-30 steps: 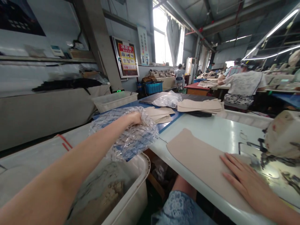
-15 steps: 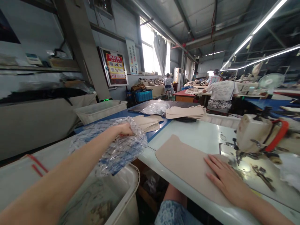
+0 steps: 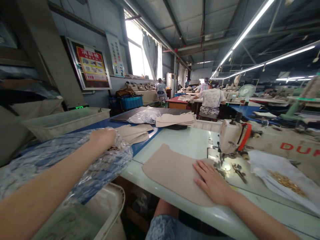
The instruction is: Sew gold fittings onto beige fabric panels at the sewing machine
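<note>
My left hand [image 3: 103,138] reaches out to the left and is closed on a crinkled clear plastic bag [image 3: 100,170] that lies over a blue surface. My right hand [image 3: 212,181] lies flat, fingers spread, on a beige fabric piece [image 3: 172,171] spread on the pale green sewing table [image 3: 190,140]. Just right of that hand stands the sewing machine head [image 3: 231,135] with its needle area.
A white bin [image 3: 110,213] stands below the plastic bag. Stacks of beige cut pieces [image 3: 175,119] and more plastic [image 3: 145,116] lie further back. A white bag of small gold parts [image 3: 282,178] sits at right. Other workers sit at distant tables [image 3: 211,100].
The view has swung to the right, bringing the sewing machine and the bag of gold parts into sight. My left hand has stayed on the plastic bag and my right hand on the fabric.
</note>
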The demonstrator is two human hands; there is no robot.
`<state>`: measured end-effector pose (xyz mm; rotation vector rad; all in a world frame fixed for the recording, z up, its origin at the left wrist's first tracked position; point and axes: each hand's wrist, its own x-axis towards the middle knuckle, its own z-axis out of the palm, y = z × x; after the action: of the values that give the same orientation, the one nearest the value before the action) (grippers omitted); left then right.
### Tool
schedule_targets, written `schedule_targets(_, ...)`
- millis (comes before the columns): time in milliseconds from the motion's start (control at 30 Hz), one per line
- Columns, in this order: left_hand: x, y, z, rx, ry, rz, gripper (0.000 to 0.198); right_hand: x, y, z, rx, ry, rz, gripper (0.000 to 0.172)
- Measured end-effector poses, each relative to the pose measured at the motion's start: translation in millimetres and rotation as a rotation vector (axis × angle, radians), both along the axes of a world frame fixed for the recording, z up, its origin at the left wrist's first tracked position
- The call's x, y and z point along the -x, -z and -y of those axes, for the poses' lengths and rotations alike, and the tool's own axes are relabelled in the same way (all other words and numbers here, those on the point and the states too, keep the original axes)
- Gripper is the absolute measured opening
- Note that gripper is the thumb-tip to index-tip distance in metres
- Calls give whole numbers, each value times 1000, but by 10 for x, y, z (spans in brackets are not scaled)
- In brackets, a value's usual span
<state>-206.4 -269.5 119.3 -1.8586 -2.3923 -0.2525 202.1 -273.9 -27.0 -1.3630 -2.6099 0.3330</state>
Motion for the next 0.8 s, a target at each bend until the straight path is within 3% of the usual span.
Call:
schedule_targets(100, -283, -142, 10, 20, -27, -80, 4, 4, -18, 0, 15, -4, 12, 65)
schedule_targets(233, -877, -165, -41, 41, 193, -63, 15, 19, -48, 4, 26, -14, 15, 65)
schedule_targets(333, -1427, 106, -138, 163, 483, 121, 21, 32, -72, 14, 35, -3, -15, 62)
schedule_targets(400, -1762, 390, -229, 380, 717, 614, 20, 29, -77, 7, 42, 1, -69, 60)
schedule_targets(467, -2028, 673, -336, 472, 753, 923, 16, 2, -63, -28, 62, 16, -211, 56)
schedule_targets(567, -2293, 975, -514, 579, 735, 1126, 18, -93, -10, -121, 156, 161, -595, 53)
schedule_targets(667, -2467, 1118, -665, 671, 735, 1208, 22, -207, 42, -191, 267, 293, -907, 48)
schedule_targets(800, -2617, 1206, -764, 705, 760, 1280, 27, -272, 53, -224, 306, 311, -1026, 22)
